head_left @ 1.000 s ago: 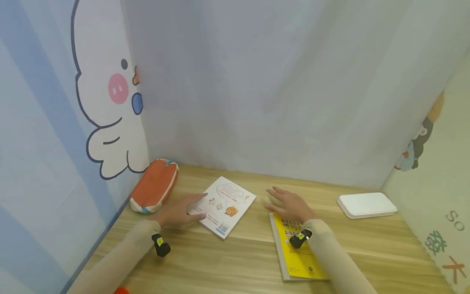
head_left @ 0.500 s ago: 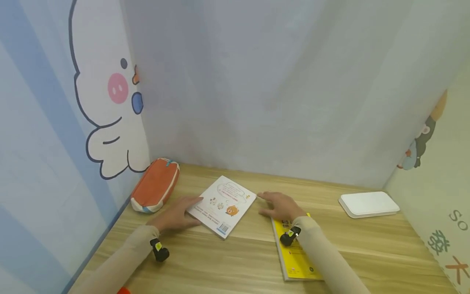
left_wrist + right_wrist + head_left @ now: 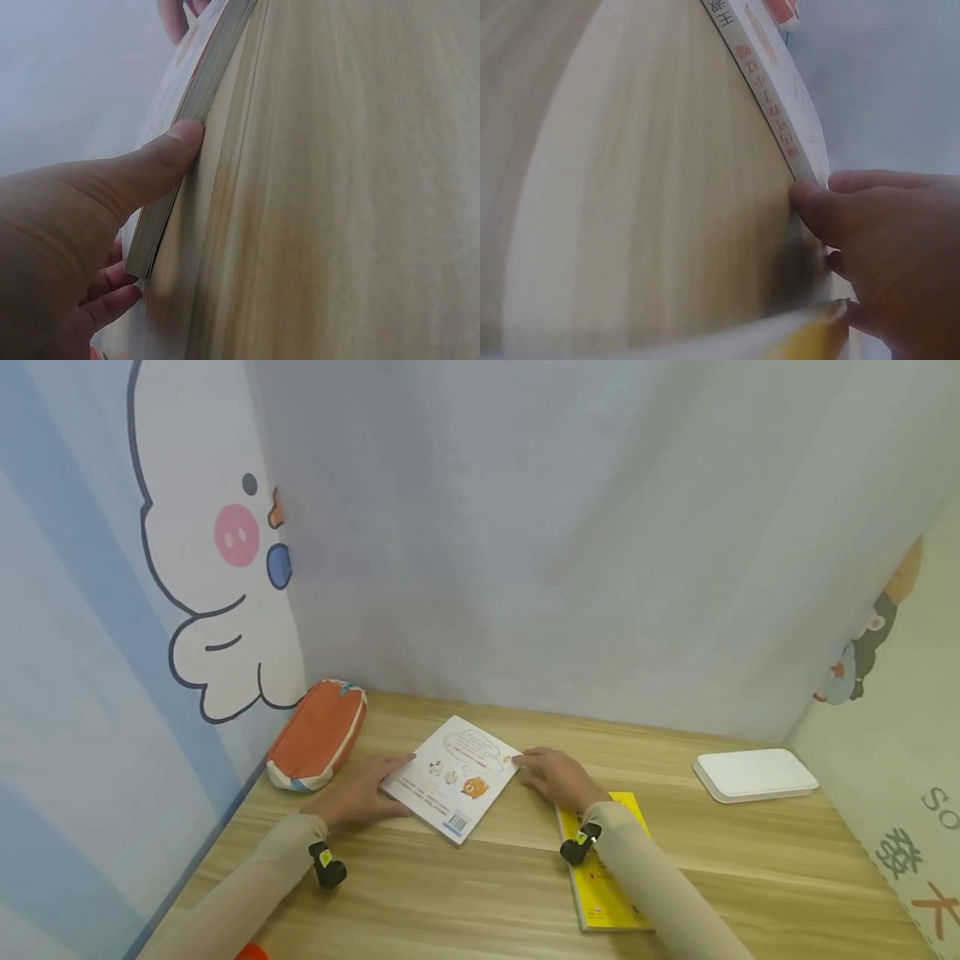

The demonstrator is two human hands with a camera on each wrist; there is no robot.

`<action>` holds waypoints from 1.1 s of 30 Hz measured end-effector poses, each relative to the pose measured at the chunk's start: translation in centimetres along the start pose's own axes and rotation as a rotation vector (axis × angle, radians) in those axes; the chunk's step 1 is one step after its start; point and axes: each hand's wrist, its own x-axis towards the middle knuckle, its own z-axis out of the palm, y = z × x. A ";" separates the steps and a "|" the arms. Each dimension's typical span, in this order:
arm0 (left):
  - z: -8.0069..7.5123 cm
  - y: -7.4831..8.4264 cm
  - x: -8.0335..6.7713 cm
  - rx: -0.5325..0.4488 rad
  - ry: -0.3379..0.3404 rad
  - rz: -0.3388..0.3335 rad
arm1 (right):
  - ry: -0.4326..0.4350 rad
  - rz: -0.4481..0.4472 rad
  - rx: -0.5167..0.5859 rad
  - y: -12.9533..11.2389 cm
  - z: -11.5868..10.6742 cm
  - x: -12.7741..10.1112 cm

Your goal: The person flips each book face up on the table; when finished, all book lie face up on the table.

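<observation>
A white book [image 3: 454,777] with cartoon figures and a barcode lies on the table, its spine lettering visible in the right wrist view. My left hand [image 3: 360,795] holds its left corner. In the left wrist view the thumb [image 3: 184,135] presses the page edge and the other fingers reach round the corner. At the opposite corner my right hand [image 3: 561,777] pinches the book, thumb [image 3: 814,202] against the spine and a finger over the cover. Beneath my right forearm lies a yellow book [image 3: 607,889], partly covered by the sleeve.
An orange pencil case [image 3: 318,735] stands at the back left against the curtain wall. A white flat box [image 3: 756,775] lies at the right. Part of a red object [image 3: 252,952] shows at the bottom edge. Curtains close off the back and both sides.
My right hand has moved left from above the yellow book to the white book's right corner and now grips it. My left hand has closed in on the left corner.
</observation>
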 end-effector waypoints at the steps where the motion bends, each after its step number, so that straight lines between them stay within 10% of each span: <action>1: 0.0 0.0 0.0 0.004 0.002 -0.002 | -0.004 0.010 0.014 -0.1 0.1 0.2; 10: 0.6 -0.6 0.1 -0.036 0.014 -0.014 | 0.055 0.039 0.054 -0.7 0.9 1.2; 22: 3.2 -5.2 3.0 -0.110 0.042 -0.004 | 0.077 0.090 0.163 -0.7 0.8 1.9; 33: 2.5 -4.3 2.5 -0.045 0.039 -0.003 | 0.038 0.184 0.290 -1.6 -0.7 2.3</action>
